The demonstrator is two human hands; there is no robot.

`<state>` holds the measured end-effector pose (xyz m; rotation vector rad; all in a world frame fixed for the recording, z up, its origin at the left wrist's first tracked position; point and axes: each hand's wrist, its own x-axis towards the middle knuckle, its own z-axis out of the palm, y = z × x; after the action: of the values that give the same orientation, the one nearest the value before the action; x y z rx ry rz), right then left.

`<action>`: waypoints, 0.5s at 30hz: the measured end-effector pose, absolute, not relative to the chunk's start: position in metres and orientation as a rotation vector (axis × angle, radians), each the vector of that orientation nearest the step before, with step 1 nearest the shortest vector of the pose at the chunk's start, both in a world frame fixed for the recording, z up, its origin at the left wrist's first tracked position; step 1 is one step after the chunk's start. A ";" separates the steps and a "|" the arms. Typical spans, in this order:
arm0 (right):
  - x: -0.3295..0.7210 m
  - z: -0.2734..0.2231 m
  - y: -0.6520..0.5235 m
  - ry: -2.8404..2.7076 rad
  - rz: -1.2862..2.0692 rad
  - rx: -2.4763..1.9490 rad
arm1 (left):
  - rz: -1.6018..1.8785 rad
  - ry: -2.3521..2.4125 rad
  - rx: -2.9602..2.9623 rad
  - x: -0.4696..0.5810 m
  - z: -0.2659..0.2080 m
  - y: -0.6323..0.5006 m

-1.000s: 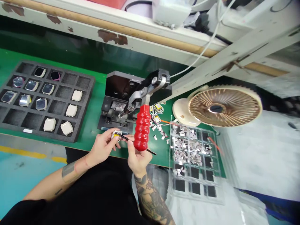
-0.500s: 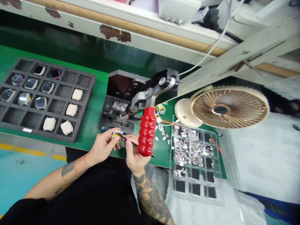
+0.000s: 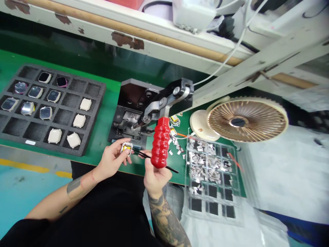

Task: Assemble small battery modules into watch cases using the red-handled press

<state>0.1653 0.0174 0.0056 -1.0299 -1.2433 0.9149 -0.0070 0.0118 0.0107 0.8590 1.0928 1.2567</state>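
Observation:
Between the fingers and thumb of my left hand [image 3: 112, 158] is a small white watch case [image 3: 125, 147] with yellow showing inside. My right hand [image 3: 155, 176] is closed on black tweezers [image 3: 141, 153], whose tips point left at the case; the rear end sticks out at the right. Above my right hand, the red ribbed handle [image 3: 160, 142] of a toggle-clamp press hides part of the tweezers and some fingers. Just beyond my hands stands the black press fixture [image 3: 130, 125] on the green table.
A grey foam tray [image 3: 92, 118] with several watches and white cases lies at left. To the right are loose small white pieces [image 3: 177, 144], a clear compartment box [image 3: 189, 178] with more pieces, and a beige fan [image 3: 248, 118]. A shelf edge [image 3: 84, 24] runs behind.
My right hand has moved slightly right, drawing the tweezers back from the watch case. The case has tilted, so more of its yellow inside shows. The camera view has shifted slightly.

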 end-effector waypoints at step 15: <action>0.152 -0.005 0.024 -1.235 1.032 -1.111 | 1.245 1.090 0.881 -0.009 0.007 0.010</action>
<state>0.1518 0.0239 -0.0051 -1.1108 -1.2353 1.0321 -0.0088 0.0096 0.0074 0.8808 1.0895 1.2452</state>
